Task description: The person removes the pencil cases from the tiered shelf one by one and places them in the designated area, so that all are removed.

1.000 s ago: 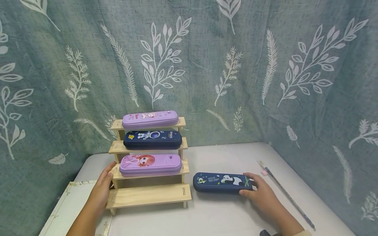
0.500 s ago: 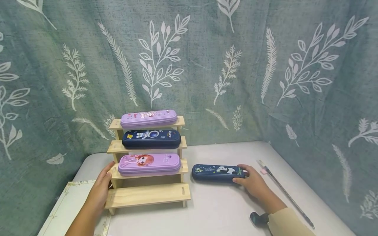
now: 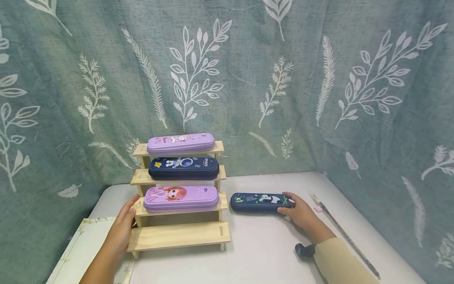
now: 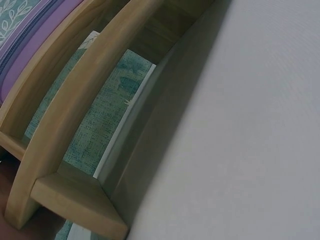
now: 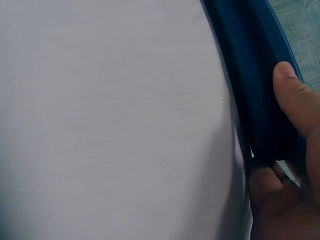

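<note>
A stepped wooden display rack (image 3: pixel 177 236) stands left of centre, and my left hand (image 3: pixel 121 230) holds its left side; in the left wrist view the fingers are mostly hidden behind the wood. Three hard pencil cases lie on its upper steps: a lilac case (image 3: pixel 181 142) on top, a navy space case (image 3: pixel 184 168) below it, then a lilac case with a girl's picture (image 3: pixel 181 198). The lowest step is bare. To the rack's right, my right hand (image 3: pixel 301 215) grips the right end of a navy panda pencil case (image 3: pixel 257 202), thumb on the near side.
At right a slim dark stick with a pale tip (image 3: pixel 349 236) lies slantwise on the white table (image 3: pixel 262 252). A cream floral board (image 3: pixel 85 244) lies beside the rack at left. A leaf-patterned green curtain (image 3: pixel 241 98) encloses the back and sides. A dark wrist device (image 3: pixel 304 251) sits by the right sleeve.
My right hand has moved the panda pencil case away from me, toward the back of the table, and slightly left. The left hand and the rack stay in place.
</note>
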Demonstrator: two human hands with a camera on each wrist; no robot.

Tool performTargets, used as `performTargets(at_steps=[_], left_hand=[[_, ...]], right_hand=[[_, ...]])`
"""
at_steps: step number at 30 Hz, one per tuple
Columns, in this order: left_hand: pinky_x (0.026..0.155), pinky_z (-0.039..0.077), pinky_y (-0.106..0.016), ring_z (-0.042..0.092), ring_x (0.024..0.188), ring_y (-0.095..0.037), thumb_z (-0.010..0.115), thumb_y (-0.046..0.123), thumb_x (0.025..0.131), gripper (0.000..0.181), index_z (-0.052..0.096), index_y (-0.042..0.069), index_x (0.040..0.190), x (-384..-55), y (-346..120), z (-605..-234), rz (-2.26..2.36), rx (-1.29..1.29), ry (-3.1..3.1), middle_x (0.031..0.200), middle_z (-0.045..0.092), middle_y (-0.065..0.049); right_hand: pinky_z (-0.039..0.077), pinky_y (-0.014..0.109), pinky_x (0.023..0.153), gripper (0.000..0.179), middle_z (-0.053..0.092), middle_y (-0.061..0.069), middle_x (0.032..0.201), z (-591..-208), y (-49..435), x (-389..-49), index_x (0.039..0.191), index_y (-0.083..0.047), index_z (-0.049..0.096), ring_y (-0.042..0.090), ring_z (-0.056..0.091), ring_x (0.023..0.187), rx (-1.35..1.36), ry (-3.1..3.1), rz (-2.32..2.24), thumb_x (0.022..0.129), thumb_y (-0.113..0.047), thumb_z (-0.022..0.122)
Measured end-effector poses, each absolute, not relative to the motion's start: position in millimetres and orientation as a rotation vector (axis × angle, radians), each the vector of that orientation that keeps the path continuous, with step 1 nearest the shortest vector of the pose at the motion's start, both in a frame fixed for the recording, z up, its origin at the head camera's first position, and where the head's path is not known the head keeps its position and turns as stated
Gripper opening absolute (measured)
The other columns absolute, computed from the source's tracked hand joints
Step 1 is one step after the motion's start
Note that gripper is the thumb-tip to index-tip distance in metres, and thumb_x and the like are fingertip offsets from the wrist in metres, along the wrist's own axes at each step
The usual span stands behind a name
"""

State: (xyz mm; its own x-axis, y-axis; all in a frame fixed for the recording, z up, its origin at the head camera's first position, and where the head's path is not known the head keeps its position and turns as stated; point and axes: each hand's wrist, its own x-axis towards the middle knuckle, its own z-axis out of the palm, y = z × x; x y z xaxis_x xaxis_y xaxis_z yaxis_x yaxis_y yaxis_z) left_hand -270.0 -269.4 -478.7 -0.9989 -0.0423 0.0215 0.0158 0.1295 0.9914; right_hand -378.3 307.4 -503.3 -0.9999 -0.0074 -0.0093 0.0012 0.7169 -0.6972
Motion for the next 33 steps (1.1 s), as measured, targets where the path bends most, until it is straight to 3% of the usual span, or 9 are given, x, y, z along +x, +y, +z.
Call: performTargets(at_steps=[14,26,33], left_hand=[[0.129,0.002,-0.064,0.001,0.162,-0.041,0.019,0.036,0.117,0.055,0.009,0.028,0.17,-271.1,-271.5,-482.4,-2.03,0.042,-2.346,0.177,0.005,-0.009],[0.128,0.003,-0.065,0.001,0.163,-0.04,0.019,0.035,0.117,0.055,0.01,0.027,0.17,-271.0,-271.7,-483.9,-2.048,0.036,-2.339,0.177,0.007,-0.008],[0.129,0.003,-0.064,0.002,0.163,-0.039,0.019,0.037,0.116,0.055,0.011,0.028,0.17,-272.7,-271.7,-483.4,-2.047,0.043,-2.332,0.177,0.007,-0.008]], right_hand=[[0.013,0.069,0.125,0.09,0.025,0.024,0.17,-508.4,301.3,-389.8,0.166,-0.023,0.03,0.051,0.018,0.156,0.108,2.764,-1.339,0.094,-0.041,0.079],[0.012,0.069,0.125,0.089,0.021,0.024,0.171,-513.9,295.0,-386.3,0.168,-0.022,0.023,0.051,0.016,0.157,0.157,2.787,-1.339,0.096,-0.034,0.075],[0.016,0.062,0.128,0.1,0.022,0.024,0.171,-510.3,295.7,-381.8,0.169,-0.017,0.019,0.048,0.021,0.157,0.129,2.761,-1.443,0.093,-0.044,0.078]])
